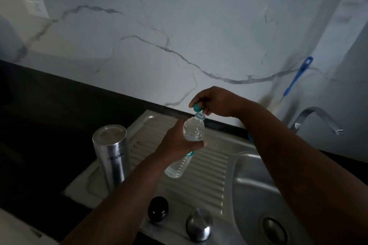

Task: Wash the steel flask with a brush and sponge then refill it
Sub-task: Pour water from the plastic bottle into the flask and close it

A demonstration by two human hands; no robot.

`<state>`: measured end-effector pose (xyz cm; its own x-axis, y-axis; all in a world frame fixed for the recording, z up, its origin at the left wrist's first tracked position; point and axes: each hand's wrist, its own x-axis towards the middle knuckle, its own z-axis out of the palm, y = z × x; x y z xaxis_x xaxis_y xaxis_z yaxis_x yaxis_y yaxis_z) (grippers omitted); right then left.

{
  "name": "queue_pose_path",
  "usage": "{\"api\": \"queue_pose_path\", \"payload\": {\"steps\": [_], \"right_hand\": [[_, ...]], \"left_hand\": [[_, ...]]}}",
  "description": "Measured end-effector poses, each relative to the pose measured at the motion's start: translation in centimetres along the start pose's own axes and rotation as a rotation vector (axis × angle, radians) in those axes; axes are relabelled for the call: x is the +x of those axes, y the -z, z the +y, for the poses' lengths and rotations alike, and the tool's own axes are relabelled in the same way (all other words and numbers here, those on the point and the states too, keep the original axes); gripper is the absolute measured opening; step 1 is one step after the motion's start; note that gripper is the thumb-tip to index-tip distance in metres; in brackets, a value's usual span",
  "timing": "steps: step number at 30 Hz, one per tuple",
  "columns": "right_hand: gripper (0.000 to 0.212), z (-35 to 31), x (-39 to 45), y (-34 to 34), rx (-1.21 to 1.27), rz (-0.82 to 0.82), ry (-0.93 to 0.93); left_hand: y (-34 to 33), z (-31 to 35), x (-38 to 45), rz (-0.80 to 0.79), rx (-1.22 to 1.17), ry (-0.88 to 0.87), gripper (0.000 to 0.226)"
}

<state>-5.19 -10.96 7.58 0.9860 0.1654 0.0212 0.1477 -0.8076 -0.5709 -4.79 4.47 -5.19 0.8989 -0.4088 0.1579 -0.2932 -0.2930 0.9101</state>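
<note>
Above the ribbed steel draining board [199,175], near the middle of the view, the left hand [179,141] has its fingers curled round a clear plastic water bottle [185,145] — tilted, neck toward 1 o'clock, base toward 7 o'clock, with water visible inside and a thin teal band on its waist. The right hand [215,101], at 12 o'clock from the bottle, pinches a small round teal cap [197,107] just above the open neck; whether cap and neck touch I cannot tell.

The steel flask [111,155] stands upright at 9 o'clock from the bottle, on the left edge of the draining board: a smooth brushed-metal cylinder with a flat circular top and faint lettering on its side. At 6 o'clock lie two lids, close together — a glossy black domed one [158,209] and a domed steel one [199,225].

The rounded sink basin [258,185] with its drain sits at 4 o'clock, a bent steel tap [316,117] at 3 o'clock. A blue long-handled brush [298,75] leans against the white, grey-veined marble wall [179,16] at 2 o'clock. The dark desk [49,105] stretches away at 9 o'clock.
</note>
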Motion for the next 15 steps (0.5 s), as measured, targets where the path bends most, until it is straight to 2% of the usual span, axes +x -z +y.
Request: {"api": "queue_pose_path", "payload": {"steps": [4,7,10,12,13,15], "right_hand": [[0.024,1.6,0.6,-0.5,0.386,0.159,-0.182],[0.018,4.0,0.6,-3.1,0.668,0.250,-0.399],[0.021,7.0,-0.1,-8.1,0.487,0.123,-0.618],[0.014,8.1,-0.7,-11.6,0.463,0.021,-0.740],[0.009,8.4,-1.0,-13.0,0.453,-0.023,-0.768],[0.017,8.9,-1.0,-15.3,0.334,-0.124,-0.753]], "left_hand": [[-0.3,-0.5,0.2,-0.001,-0.039,-0.004,0.062],[-0.3,-0.8,0.3,0.052,-0.054,-0.008,0.061],[-0.2,-1.0,0.4,0.129,-0.061,-0.034,0.062],[-0.2,-1.2,0.3,0.165,-0.052,-0.050,0.063],[-0.2,-1.3,0.3,0.176,-0.048,-0.056,0.062],[-0.1,-1.4,0.2,0.182,-0.043,-0.055,0.062]]}}
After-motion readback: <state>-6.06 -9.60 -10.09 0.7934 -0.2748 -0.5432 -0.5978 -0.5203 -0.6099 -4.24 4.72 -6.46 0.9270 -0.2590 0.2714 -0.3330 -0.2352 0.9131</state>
